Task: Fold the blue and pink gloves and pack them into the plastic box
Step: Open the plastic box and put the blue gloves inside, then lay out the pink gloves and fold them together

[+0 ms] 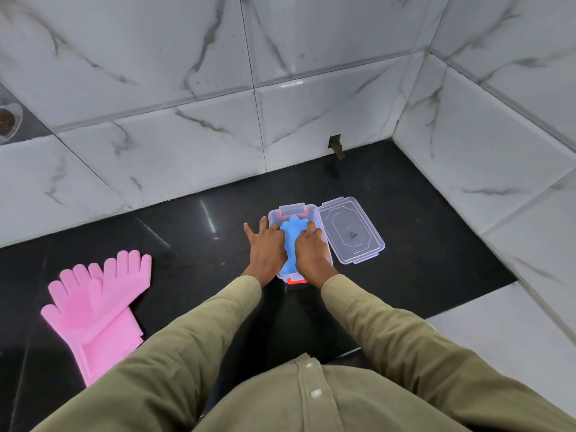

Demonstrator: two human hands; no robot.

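Both hands (290,249) on blue gloves (291,241) inside plastic box (293,211).

Long olive-green sleeves (199,335) reach both wrists; the matching shirt front (311,394) buttons up (small white buttons).

Both hands cover much of the plastic box (313,213): left hand (268,247) hides its left wall, right hand (311,252) the right side and near rim. Blue gloves (291,244) show only as a strip btwn the hands; fold state can't be told. Marking on the clear lid (352,235) too small to read. Round object (7,120) at far left cut off by the frame edge, possibly a drain. Pink gloves (96,307): near cuff end partly behind the sleeve (174,347).
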